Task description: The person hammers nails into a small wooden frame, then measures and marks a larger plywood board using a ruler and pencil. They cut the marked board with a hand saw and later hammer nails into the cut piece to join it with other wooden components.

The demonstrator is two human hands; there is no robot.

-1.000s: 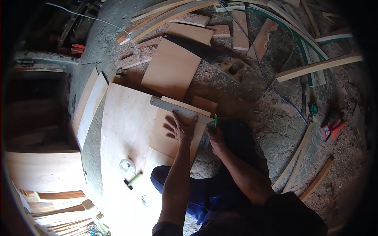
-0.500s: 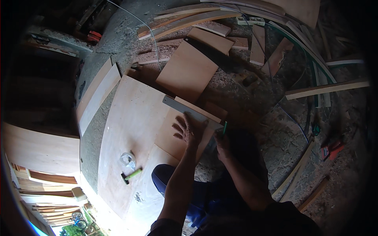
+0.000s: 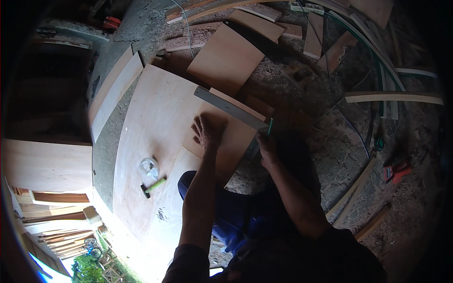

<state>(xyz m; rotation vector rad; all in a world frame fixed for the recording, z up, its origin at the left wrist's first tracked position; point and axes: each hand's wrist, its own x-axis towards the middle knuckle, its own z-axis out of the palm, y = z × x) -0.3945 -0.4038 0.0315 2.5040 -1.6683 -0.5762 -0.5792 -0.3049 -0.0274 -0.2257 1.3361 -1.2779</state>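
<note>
My left hand [image 3: 209, 133] lies flat, fingers spread, on a small plywood piece [image 3: 227, 141] resting on a larger plywood sheet [image 3: 141, 113]. A grey metal straightedge [image 3: 231, 107] lies along the far edge of the small piece, just beyond that hand and not held by it. At the straightedge's right end, my right hand [image 3: 267, 147] is closed around a thin green pencil [image 3: 270, 126], its tip end upward. Whether the right fingers also touch the straightedge cannot be made out.
A green-handled hammer [image 3: 154, 187] and a clear plastic container [image 3: 149, 167] sit on the large sheet. Beyond it are a plywood panel [image 3: 225, 59] and a handsaw [image 3: 250, 37]. Wood strips [image 3: 394, 97], a cable and a red tool [image 3: 397, 172] lie on the floor at right.
My left hand has come off the straightedge and moved left and nearer onto the small plywood piece. My right hand still holds the pencil. The view has shifted slightly.
</note>
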